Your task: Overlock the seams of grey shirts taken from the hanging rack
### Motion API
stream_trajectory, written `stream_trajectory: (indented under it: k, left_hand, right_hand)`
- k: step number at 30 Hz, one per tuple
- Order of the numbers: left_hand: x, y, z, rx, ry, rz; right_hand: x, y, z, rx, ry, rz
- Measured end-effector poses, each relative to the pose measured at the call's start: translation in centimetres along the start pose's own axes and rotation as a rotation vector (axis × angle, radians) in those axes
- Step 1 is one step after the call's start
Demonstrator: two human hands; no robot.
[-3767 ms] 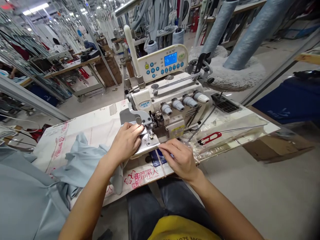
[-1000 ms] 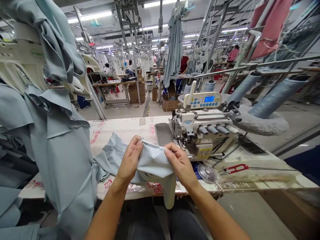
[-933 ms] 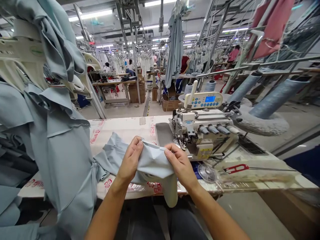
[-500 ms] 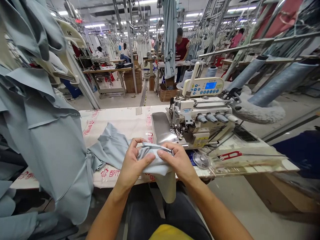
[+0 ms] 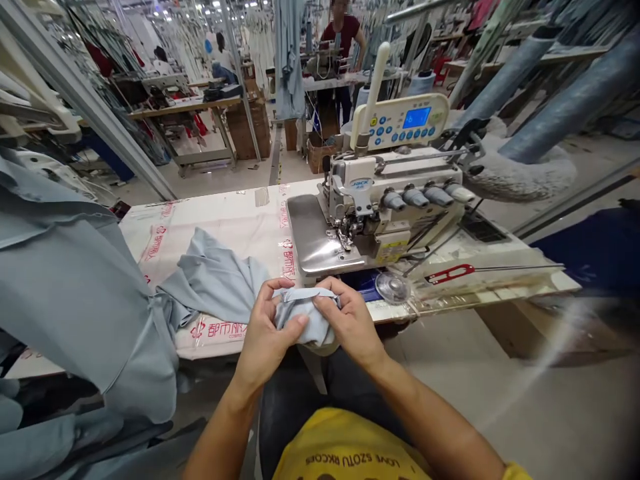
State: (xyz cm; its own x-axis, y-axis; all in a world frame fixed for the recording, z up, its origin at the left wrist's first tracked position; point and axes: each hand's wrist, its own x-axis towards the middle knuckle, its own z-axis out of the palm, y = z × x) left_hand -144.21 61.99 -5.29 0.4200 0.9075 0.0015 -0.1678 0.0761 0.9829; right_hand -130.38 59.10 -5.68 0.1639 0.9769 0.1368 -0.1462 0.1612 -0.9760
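Between my two hands is a bunched piece of light blue-grey fabric [image 5: 307, 321], held above my lap at the table's front edge. My left hand [image 5: 270, 330] pinches its left side, thumb in front and fingers behind. With thumb and forefinger, my right hand [image 5: 350, 323] grips the right side along a folded edge. More of the same cloth [image 5: 220, 277] trails to the left over the table. Just beyond my hands stands an overlock sewing machine [image 5: 360, 200] with a shiny metal plate [image 5: 320, 233]; the fabric is apart from its presser foot.
Large blue-grey garment pieces [image 5: 85, 280] hang at the left. Red thread snips [image 5: 450, 273] and a round clear dish [image 5: 393, 287] lie right of my hands. Thread cones [image 5: 565, 100] stand at the right. A person in a dark red shirt [image 5: 343, 37] stands farther back.
My view has tilted downward, showing more of my yellow shirt. The fabric's hanging flap is gathered up closer to my hands, and its folded edge shows more plainly. Both hands keep their hold.
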Motion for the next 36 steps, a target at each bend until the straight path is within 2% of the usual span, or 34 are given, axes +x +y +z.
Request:
stream_trajectory:
  k: [7,18,23,29,34,36]
  left_hand:
    - [0.4,-0.7,0.1,-0.050,0.006,-0.095]
    - [0.3,-0.7,0.9,-0.158,0.026,-0.101]
    - [0.3,-1.0,0.6,-0.097,-0.031,-0.073]
    - [0.3,-1.1,0.2,-0.036,-0.016,-0.059]
    - [0.7,-1.2,-1.0,-0.090,-0.136,-0.052]
    - [0.8,-1.0,-1.5,-0.094,-0.144,-0.049]
  right_hand:
    - [-0.4,0.6,-1.0,0.034,-0.002,0.027]
    - [-0.6,1.2,-1.5,-0.030,-0.011,-0.006]
    - [-0.7,1.0,-1.4,-0.034,-0.020,-0.013]
    - [-0.7,1.0,-1.3,-0.045,-0.036,-0.042]
    - [-0.3,1.1,-0.9,-0.030,-0.053,-0.046]
    - [0.0,1.0,-0.5,-0.034,-0.058,-0.054]
